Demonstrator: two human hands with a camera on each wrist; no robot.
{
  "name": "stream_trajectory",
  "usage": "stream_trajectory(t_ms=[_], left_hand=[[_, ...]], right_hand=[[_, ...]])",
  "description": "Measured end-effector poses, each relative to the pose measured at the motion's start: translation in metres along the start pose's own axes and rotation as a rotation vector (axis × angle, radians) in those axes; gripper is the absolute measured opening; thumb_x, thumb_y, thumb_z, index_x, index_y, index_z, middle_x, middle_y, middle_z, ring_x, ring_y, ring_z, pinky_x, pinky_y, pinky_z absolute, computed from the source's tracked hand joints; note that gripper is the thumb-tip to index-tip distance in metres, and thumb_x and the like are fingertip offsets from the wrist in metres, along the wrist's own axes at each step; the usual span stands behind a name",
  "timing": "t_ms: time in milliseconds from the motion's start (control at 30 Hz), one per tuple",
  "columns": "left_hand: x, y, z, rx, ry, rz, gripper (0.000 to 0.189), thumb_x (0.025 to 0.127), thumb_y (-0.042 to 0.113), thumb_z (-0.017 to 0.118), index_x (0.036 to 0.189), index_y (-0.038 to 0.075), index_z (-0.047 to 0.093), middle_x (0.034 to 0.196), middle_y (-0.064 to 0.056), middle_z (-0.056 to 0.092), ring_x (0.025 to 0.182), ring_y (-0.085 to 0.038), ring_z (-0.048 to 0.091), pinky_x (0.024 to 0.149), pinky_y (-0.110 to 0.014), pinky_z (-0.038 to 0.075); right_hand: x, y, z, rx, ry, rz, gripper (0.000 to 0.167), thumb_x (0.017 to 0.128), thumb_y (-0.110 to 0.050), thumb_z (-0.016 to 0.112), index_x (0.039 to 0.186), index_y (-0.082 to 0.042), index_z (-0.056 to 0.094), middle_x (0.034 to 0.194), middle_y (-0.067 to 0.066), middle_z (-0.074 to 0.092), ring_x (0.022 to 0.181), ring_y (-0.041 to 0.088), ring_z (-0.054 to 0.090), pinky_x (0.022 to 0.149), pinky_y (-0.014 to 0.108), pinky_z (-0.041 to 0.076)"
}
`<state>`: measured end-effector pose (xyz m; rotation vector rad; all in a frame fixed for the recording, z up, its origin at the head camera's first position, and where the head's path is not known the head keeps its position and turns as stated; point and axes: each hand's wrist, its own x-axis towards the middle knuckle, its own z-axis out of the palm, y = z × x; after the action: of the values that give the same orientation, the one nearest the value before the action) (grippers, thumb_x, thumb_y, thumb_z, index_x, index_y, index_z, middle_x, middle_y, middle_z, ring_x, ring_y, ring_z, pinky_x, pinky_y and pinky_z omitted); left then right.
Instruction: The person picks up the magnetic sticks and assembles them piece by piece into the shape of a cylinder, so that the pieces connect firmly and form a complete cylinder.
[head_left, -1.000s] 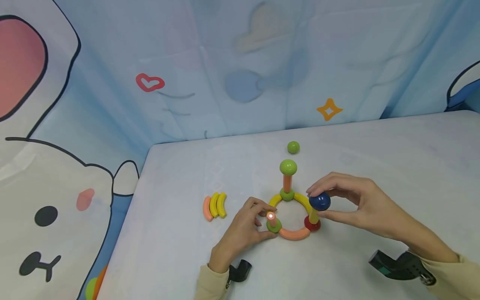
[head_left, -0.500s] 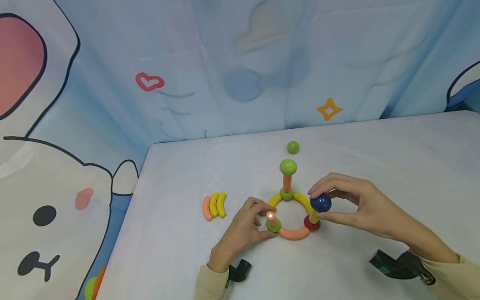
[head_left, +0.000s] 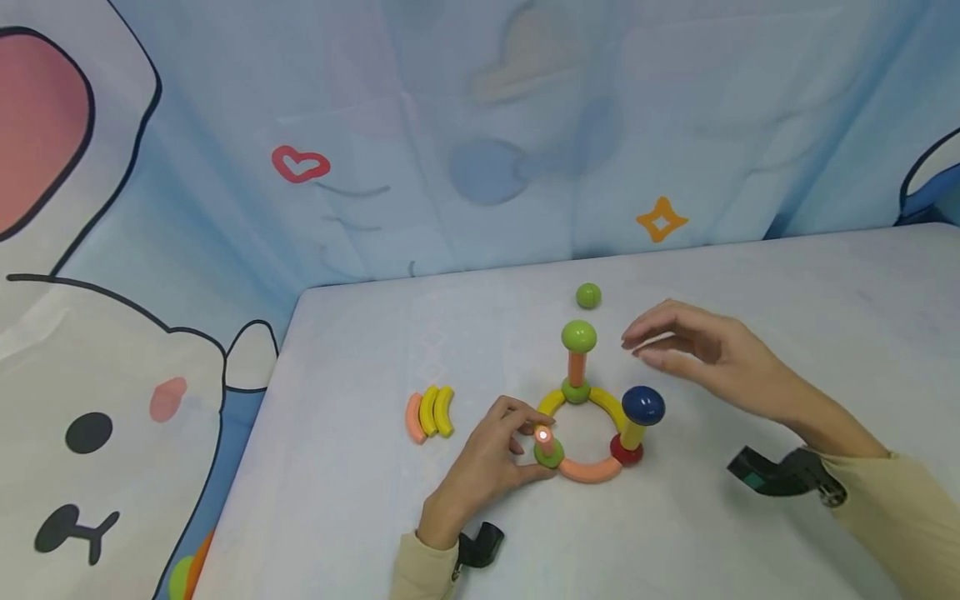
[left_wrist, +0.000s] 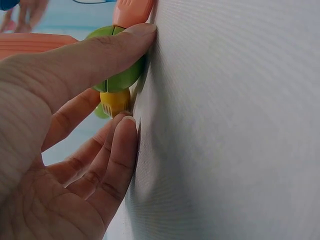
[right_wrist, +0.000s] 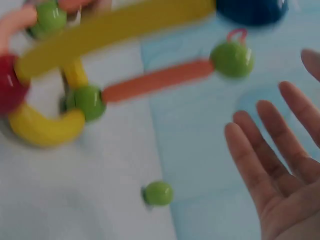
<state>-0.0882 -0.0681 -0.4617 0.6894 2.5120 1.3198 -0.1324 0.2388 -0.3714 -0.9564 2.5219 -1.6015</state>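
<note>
A ring of curved sticks (head_left: 591, 471) and balls lies on the table. My left hand (head_left: 491, 450) holds its near-left green ball (left_wrist: 125, 77), thumb on one side and fingers behind. An upright orange stick (head_left: 547, 443) rises from that ball. At the right corner, a yellow stick (head_left: 632, 437) stands in a red ball (head_left: 627, 452), topped by a blue ball (head_left: 643, 405). The back corner carries another orange stick (head_left: 577, 370) with a green ball (head_left: 579, 337) on top. My right hand (head_left: 705, 354) hovers holding nothing, fingers apart, behind the blue ball.
One loose green ball (head_left: 588, 295) lies behind the ring. To the left are two yellow curved sticks (head_left: 430, 408) and an orange curved stick (head_left: 415, 418), side by side. A patterned blue curtain (head_left: 450, 125) hangs behind the white table (head_left: 322, 467).
My right hand has let go of the blue ball and moved up and back from it. The ball now stays on the yellow stick. My left hand keeps its place.
</note>
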Motion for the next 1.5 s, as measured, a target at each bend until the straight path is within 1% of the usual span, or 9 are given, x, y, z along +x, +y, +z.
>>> stream_trajectory(t_ms=[167, 367, 533, 800, 967, 1100, 1300, 1400, 1500], left_hand=[[-0.002, 0.001, 0.004, -0.007, 0.000, -0.011, 0.051, 0.080, 0.007, 0.092, 0.126, 0.011, 0.070, 0.121, -0.001, 0.055, 0.105, -0.011, 0.059, 0.082, -0.017, 0.054], [-0.003, 0.003, 0.010, -0.020, -0.015, -0.007, 0.051, 0.080, 0.009, 0.092, 0.127, 0.013, 0.070, 0.122, 0.000, 0.055, 0.104, -0.006, 0.058, 0.082, -0.016, 0.053], [-0.002, 0.006, 0.015, -0.021, -0.029, 0.002, 0.051, 0.081, 0.010, 0.093, 0.126, 0.014, 0.071, 0.122, 0.002, 0.055, 0.104, -0.005, 0.057, 0.081, -0.016, 0.053], [0.000, 0.007, 0.014, 0.023, -0.031, 0.037, 0.051, 0.081, 0.012, 0.093, 0.127, 0.014, 0.071, 0.122, 0.001, 0.055, 0.102, -0.004, 0.057, 0.080, -0.014, 0.053], [0.002, 0.006, 0.011, 0.015, -0.032, 0.029, 0.051, 0.081, 0.011, 0.093, 0.126, 0.014, 0.071, 0.123, 0.001, 0.055, 0.102, -0.004, 0.057, 0.081, -0.015, 0.053], [0.002, 0.003, 0.008, 0.008, -0.027, 0.025, 0.051, 0.081, 0.011, 0.092, 0.127, 0.013, 0.070, 0.123, 0.000, 0.055, 0.103, -0.007, 0.058, 0.081, -0.016, 0.053], [0.003, -0.002, 0.004, 0.007, -0.017, 0.032, 0.052, 0.080, 0.008, 0.092, 0.127, 0.011, 0.070, 0.122, -0.001, 0.055, 0.104, -0.009, 0.060, 0.082, -0.017, 0.054], [0.004, -0.004, 0.003, 0.004, -0.017, 0.027, 0.052, 0.080, 0.007, 0.092, 0.127, 0.010, 0.070, 0.122, -0.002, 0.055, 0.104, -0.010, 0.061, 0.082, -0.018, 0.054], [0.005, -0.005, 0.002, 0.005, -0.020, 0.018, 0.052, 0.080, 0.008, 0.092, 0.127, 0.010, 0.070, 0.122, -0.001, 0.055, 0.104, -0.010, 0.061, 0.081, -0.018, 0.054]], right_hand=[[0.037, 0.046, -0.010, -0.126, 0.065, 0.117, 0.025, 0.099, -0.002, 0.071, 0.124, -0.003, 0.068, 0.123, 0.007, 0.065, 0.112, 0.010, 0.062, 0.093, 0.013, 0.050], [0.066, 0.084, -0.010, -0.238, -0.104, 0.197, 0.041, 0.097, -0.007, 0.074, 0.137, -0.003, 0.064, 0.142, 0.018, 0.058, 0.131, 0.035, 0.053, 0.108, 0.056, 0.048], [0.073, 0.094, -0.005, -0.281, -0.193, 0.236, 0.039, 0.097, -0.001, 0.072, 0.135, 0.002, 0.066, 0.139, 0.023, 0.059, 0.127, 0.041, 0.056, 0.107, 0.061, 0.046], [0.061, 0.099, -0.008, -0.375, -0.154, 0.270, 0.027, 0.094, 0.003, 0.074, 0.121, -0.002, 0.075, 0.119, 0.017, 0.067, 0.111, 0.035, 0.061, 0.100, 0.058, 0.052], [0.048, 0.090, -0.019, -0.397, -0.120, 0.284, 0.030, 0.090, -0.002, 0.081, 0.119, -0.001, 0.074, 0.113, 0.012, 0.070, 0.104, 0.029, 0.064, 0.097, 0.052, 0.056], [0.039, 0.071, -0.033, -0.429, -0.066, 0.241, 0.033, 0.086, -0.006, 0.087, 0.116, -0.001, 0.075, 0.108, 0.007, 0.071, 0.097, 0.023, 0.065, 0.089, 0.034, 0.061], [0.031, 0.016, -0.043, -0.421, 0.058, 0.180, 0.037, 0.081, -0.007, 0.091, 0.115, -0.009, 0.075, 0.107, 0.001, 0.072, 0.092, 0.004, 0.063, 0.080, 0.005, 0.049], [0.028, -0.017, -0.039, -0.372, 0.111, 0.135, 0.042, 0.079, -0.002, 0.091, 0.117, -0.012, 0.075, 0.110, -0.001, 0.071, 0.094, -0.003, 0.062, 0.082, 0.004, 0.048], [0.027, -0.046, -0.031, -0.312, 0.111, 0.003, 0.050, 0.076, 0.006, 0.090, 0.119, -0.013, 0.075, 0.112, -0.003, 0.069, 0.099, 0.000, 0.063, 0.086, 0.007, 0.051]])
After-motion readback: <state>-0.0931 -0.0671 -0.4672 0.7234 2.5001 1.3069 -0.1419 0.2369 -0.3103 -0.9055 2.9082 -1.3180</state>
